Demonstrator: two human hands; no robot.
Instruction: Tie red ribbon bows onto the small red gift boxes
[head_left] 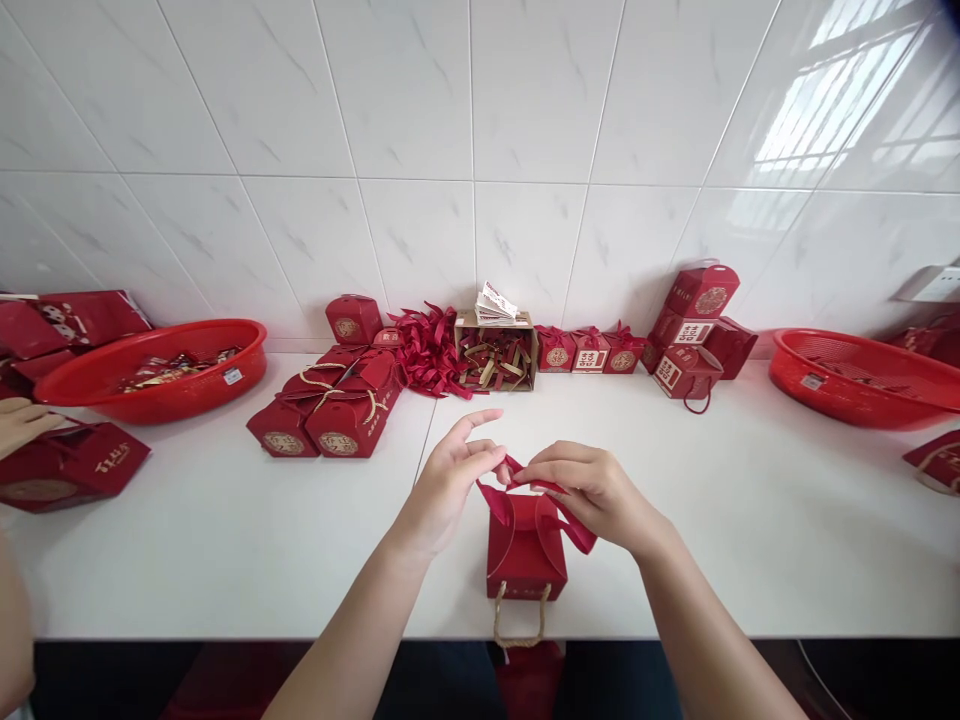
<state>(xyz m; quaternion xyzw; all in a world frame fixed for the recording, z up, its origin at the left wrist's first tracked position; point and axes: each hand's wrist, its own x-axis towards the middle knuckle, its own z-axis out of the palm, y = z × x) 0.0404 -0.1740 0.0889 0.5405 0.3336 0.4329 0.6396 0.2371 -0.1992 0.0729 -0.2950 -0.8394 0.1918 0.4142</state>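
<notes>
I log the red gift box just under both hands, midway between them. The left hand and right hand each pinch its red ribbon on top.

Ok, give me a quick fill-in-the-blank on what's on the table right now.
1. The left hand and right hand pinch a red ____ above the small red box.
2. The box's rope ____ hangs over the front edge of the table.
3. The pile of loose ribbons lies on the ____ side of the cardboard box.
Missing: ribbon; handle; left.
</notes>
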